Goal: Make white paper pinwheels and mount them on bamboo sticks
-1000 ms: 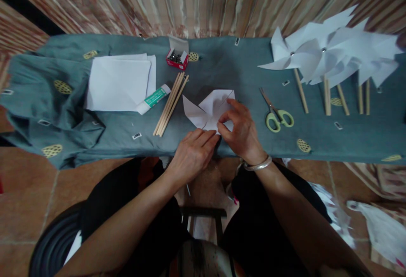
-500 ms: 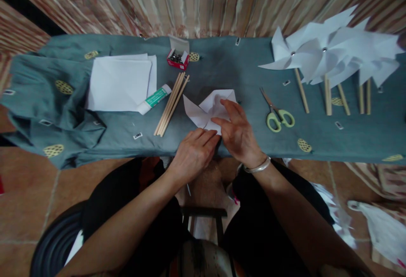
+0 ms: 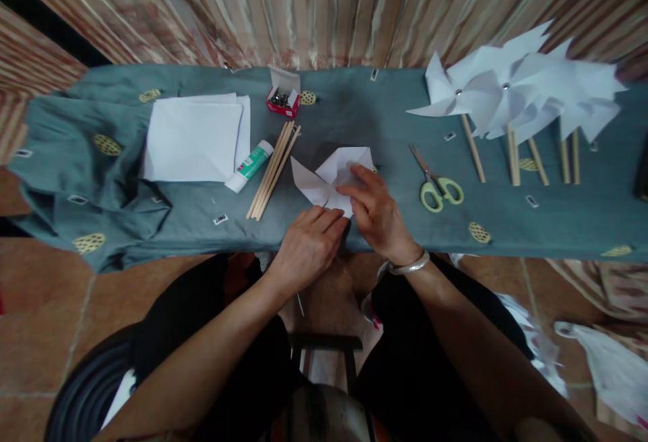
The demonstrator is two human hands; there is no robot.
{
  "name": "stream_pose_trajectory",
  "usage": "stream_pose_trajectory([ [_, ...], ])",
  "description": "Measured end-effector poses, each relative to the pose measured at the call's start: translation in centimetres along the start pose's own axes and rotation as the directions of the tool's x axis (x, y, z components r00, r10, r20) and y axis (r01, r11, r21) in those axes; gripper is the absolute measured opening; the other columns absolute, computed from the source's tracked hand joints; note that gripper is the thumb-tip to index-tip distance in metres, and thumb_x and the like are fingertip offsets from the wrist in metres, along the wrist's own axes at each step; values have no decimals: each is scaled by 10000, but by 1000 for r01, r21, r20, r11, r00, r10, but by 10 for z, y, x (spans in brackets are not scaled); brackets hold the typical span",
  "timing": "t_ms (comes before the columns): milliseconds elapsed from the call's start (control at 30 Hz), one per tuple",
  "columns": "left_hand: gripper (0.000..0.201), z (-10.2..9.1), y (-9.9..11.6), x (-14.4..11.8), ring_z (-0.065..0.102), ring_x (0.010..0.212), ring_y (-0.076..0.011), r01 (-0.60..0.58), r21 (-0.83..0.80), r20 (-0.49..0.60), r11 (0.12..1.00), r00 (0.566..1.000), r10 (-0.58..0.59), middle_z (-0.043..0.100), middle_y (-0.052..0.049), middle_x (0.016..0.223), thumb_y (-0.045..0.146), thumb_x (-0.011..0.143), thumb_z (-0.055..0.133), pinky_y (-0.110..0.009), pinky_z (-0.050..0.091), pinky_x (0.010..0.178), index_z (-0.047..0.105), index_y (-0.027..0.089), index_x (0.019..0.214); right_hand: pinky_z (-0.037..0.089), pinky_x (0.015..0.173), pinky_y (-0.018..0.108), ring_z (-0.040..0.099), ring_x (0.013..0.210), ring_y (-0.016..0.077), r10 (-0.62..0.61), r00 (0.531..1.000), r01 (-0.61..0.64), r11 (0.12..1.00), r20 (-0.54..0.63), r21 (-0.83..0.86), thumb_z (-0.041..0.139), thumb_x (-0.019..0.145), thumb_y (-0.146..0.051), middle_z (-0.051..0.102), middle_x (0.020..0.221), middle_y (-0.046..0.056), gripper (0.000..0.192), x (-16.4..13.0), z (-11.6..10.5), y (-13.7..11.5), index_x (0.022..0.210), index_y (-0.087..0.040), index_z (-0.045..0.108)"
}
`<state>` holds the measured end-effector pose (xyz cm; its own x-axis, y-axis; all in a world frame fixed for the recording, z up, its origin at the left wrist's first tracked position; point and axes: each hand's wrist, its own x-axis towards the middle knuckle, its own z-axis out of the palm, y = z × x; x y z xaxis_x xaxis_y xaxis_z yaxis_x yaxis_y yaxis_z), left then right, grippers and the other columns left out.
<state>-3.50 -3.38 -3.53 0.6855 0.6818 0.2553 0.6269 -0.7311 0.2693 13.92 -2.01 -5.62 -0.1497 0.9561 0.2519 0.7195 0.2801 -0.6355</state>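
Since a moment ago the right hand (image 3: 377, 216) has uncurled from its pinch; its fingers now lie flat, pressing a flap of the folded white paper (image 3: 329, 175) near the front edge of the soft grey-green cloth (image 3: 354, 111). Left hand (image 3: 308, 243) rests open against the paper's near corner. Finished paper pinwheels (image 3: 511, 88) lie right, smooth wooden sticks (image 3: 272, 169) and green-handled scissors (image 3: 436, 182) flank the work.
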Motion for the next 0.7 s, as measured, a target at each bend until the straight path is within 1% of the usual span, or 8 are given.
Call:
stream_pose_trajectory([
  [67,244,0,0,0,573,932,-232,5,-6,8,1000,1000,-5,680,-121,1081,189,962,435,-375,512,774,637,111,1076,344,1173,467,385,1401,239,-2,1000,2,1000,27,-15,429,866,-108,462,1475,-12,406,0,-1,-2,1148,-289,658],
  [133,247,0,0,0,573,938,-236,6,-11,11,1000,1000,-6,681,-123,1078,185,960,437,-379,514,778,637,106,1082,320,1185,472,344,1429,260,3,998,0,999,66,-39,425,864,-103,447,1489,11,407,1,-3,-8,1158,-260,658],
  [233,233,0,0,0,571,931,-241,2,-19,9,1000,1000,-2,685,-112,1070,182,953,451,-374,514,775,643,105,1060,298,1190,496,280,1461,293,6,994,0,998,112,-55,452,847,-90,438,1501,39,380,3,-3,-17,1116,-246,670],
  [367,215,-1,0,2,567,918,-242,11,-21,22,1000,1000,-10,688,-106,1040,180,948,460,-373,513,772,649,111,1025,299,1182,530,251,1477,272,-6,995,9,999,98,-31,442,852,-73,459,1490,-1,399,4,2,-19,1095,-301,661],
  [500,224,-1,0,2,571,921,-233,1,-3,10,1000,1000,0,687,-109,1066,178,954,449,-371,514,778,647,116,1038,300,1197,472,325,1445,241,-31,999,30,999,31,20,411,863,-92,483,1469,30,385,4,0,-8,1096,-249,675],
  [567,228,0,-1,2,575,915,-230,-2,5,-8,1000,1000,2,691,-107,1072,183,957,449,-368,518,776,647,115,1049,325,1187,442,394,1408,211,-39,999,40,995,-12,93,392,882,-110,510,1444,31,391,4,-6,-1,1125,-248,666],
  [633,224,1,-1,1,581,920,-231,-6,2,-27,1000,1000,7,694,-105,1086,184,951,469,-370,525,781,645,108,1068,364,1161,431,462,1360,197,-20,998,28,990,-55,142,387,910,-150,554,1401,43,374,5,-16,5,1152,-249,654],
  [700,222,2,-2,1,587,928,-233,-14,-7,-46,1000,999,14,696,-107,1100,181,944,487,-376,532,789,643,101,1082,384,1144,441,517,1312,210,21,994,-9,993,-104,122,395,925,-188,582,1371,60,352,7,-24,11,1158,-240,654],
])
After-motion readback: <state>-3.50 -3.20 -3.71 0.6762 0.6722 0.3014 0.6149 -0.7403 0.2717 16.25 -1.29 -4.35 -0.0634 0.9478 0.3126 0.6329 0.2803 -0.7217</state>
